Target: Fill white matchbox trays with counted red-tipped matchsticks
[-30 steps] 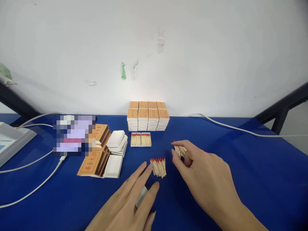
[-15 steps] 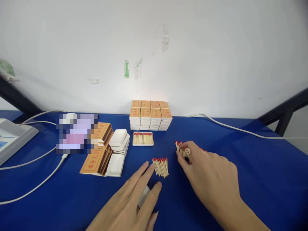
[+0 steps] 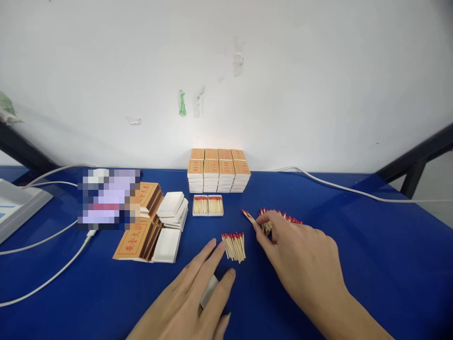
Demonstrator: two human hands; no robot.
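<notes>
My right hand [image 3: 297, 252] pinches a few matches [image 3: 248, 216], their red heads pointing to the far left. Just behind its fingers lies a heap of loose matches [image 3: 281, 217], partly hidden by the hand. My left hand [image 3: 198, 293] rests with its fingers spread over a small white piece [image 3: 209, 292], mostly covered, whose kind I cannot make out. Beside its fingertips a bunch of matches [image 3: 234, 247] lies on the blue table [image 3: 276, 302], heads away from me. Farther back, two white matchbox trays [image 3: 208, 215] full of matches stand side by side.
A stack of closed matchboxes [image 3: 218, 177] stands against the white wall [image 3: 300, 85]. To the left are white empty trays [image 3: 167, 245] and orange matchbox sleeves [image 3: 131, 240]. Beyond them lie a blurred-out device [image 3: 109, 196], white cables [image 3: 53, 285] and a white box [image 3: 21, 208].
My right hand has drawn a few matches out of the heap, a little to the left. The left hand keeps its place. The view has shifted slightly.
</notes>
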